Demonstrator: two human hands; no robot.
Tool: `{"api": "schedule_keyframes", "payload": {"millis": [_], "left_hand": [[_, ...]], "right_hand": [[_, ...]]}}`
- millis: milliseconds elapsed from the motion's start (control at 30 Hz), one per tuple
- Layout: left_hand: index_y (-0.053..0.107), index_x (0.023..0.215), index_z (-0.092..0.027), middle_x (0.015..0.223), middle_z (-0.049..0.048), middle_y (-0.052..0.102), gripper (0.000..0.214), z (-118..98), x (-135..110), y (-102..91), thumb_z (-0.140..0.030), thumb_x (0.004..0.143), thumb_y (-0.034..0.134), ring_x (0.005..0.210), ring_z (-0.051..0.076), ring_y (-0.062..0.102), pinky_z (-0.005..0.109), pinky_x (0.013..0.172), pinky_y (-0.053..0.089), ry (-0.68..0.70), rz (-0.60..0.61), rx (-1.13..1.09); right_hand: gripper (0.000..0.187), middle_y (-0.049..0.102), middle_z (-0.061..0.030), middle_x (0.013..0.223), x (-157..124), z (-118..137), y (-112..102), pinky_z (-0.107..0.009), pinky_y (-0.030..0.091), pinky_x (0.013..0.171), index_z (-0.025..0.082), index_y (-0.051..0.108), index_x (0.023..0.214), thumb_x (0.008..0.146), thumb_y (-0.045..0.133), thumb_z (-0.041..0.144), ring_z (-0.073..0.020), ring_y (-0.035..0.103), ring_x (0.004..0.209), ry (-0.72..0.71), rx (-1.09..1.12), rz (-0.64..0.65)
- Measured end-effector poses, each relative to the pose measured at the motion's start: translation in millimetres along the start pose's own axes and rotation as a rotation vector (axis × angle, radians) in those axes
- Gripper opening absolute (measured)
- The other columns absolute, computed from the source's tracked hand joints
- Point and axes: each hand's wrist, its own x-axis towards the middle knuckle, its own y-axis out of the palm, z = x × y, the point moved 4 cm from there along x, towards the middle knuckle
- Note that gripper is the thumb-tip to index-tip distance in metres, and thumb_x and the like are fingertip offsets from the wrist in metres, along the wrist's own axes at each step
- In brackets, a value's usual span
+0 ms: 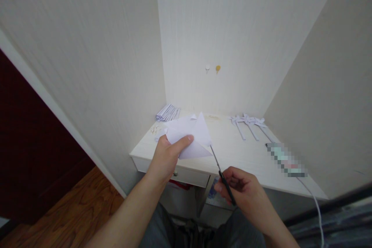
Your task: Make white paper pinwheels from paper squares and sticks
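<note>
My left hand grips a sheet of white paper with the thumb pressed on top. The sheet has pointed corners and slits running inward, and it is held over the front of the white desk. In my right hand is a pair of scissors with black handles. Their blades point up and left, with the tip close to the paper's right corner; whether it touches the paper I cannot tell.
A bundle of rolled paper sticks lies at the back left. Several paper pinwheels on sticks rest at the back right. A blurred-out phone-like device with a white cable is at the right. Two hooks are on the wall.
</note>
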Motion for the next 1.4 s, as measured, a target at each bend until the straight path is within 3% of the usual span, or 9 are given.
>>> {"api": "schedule_keyframes", "payload": {"millis": [433, 767, 1033, 1100, 1233, 1300, 1400], "left_hand": [[0.073, 0.127, -0.013, 0.117, 0.0134, 0.081, 0.063, 0.1, -2.0, 1.2, -0.031, 0.07, 0.092, 0.115, 0.033, 0.074, 0.043, 0.103, 0.056, 0.017, -0.023, -0.027], [0.075, 0.125, -0.014, 0.118, 0.0136, 0.081, 0.059, 3.4, -0.8, 0.3, -0.031, 0.07, 0.091, 0.116, 0.033, 0.073, 0.043, 0.104, 0.056, 0.023, -0.014, 0.004], [0.079, 0.113, -0.014, 0.114, 0.0133, 0.082, 0.048, 4.8, 7.7, -11.1, -0.034, 0.071, 0.09, 0.103, 0.031, 0.076, 0.039, 0.093, 0.059, 0.057, -0.016, 0.109], [0.082, 0.104, -0.014, 0.107, 0.0129, 0.084, 0.038, 3.4, 9.0, -12.4, -0.034, 0.072, 0.089, 0.093, 0.029, 0.077, 0.036, 0.084, 0.06, 0.023, 0.048, 0.228], [0.084, 0.091, -0.017, 0.088, 0.0106, 0.084, 0.021, 4.6, 3.8, -1.5, -0.028, 0.073, 0.083, 0.071, 0.026, 0.075, 0.032, 0.063, 0.057, -0.098, 0.32, 0.466], [0.084, 0.087, -0.019, 0.081, 0.0086, 0.083, 0.015, 6.0, -1.6, 6.0, -0.024, 0.074, 0.08, 0.064, 0.025, 0.073, 0.031, 0.057, 0.055, -0.147, 0.423, 0.501], [0.084, 0.083, -0.02, 0.076, 0.0069, 0.082, 0.011, 6.5, -8.6, 13.8, -0.022, 0.077, 0.076, 0.059, 0.024, 0.071, 0.03, 0.052, 0.053, -0.177, 0.508, 0.524]], "right_hand": [[0.047, 0.054, 0.005, 0.053, -1.5, 2.9, 0.6, -0.022, 0.027, 0.046, 0.019, 0.061, 0.062, 0.061, 0.095, 0.051, -0.0088, 0.041, 0.05, -0.024, -0.001, -0.008], [0.051, 0.053, 0.0063, 0.049, -0.3, -5.6, 0.1, -0.023, 0.029, 0.045, 0.021, 0.053, 0.061, 0.062, 0.094, 0.051, -0.0086, 0.04, 0.046, 0.02, 0.027, 0.016], [0.043, 0.057, 0.0049, 0.054, 6.1, -12.0, -15.2, -0.022, 0.034, 0.049, 0.019, 0.063, 0.064, 0.059, 0.097, 0.044, -0.0098, 0.047, 0.051, 0.034, 0.007, 0.025], [0.041, 0.066, 0.0018, 0.06, 10.5, -4.1, -25.4, -0.024, 0.042, 0.053, 0.019, 0.067, 0.069, 0.059, 0.098, 0.044, -0.0126, 0.055, 0.055, -0.022, 0.059, -0.051], [0.034, 0.08, -0.0068, 0.086, 19.2, 26.7, -37.1, -0.028, 0.055, 0.067, 0.021, 0.073, 0.08, 0.065, 0.096, 0.042, -0.0198, 0.07, 0.076, -0.217, 0.113, -0.198], [0.031, 0.081, -0.0073, 0.091, 22.9, 40.4, -34.8, -0.029, 0.056, 0.069, 0.022, 0.074, 0.083, 0.068, 0.094, 0.04, -0.0203, 0.071, 0.078, -0.267, 0.114, -0.197], [0.032, 0.079, -0.0046, 0.082, 26.1, 49.4, -27.5, -0.029, 0.056, 0.067, 0.021, 0.073, 0.079, 0.061, 0.097, 0.033, -0.0186, 0.069, 0.073, -0.263, 0.1, -0.149]]}}
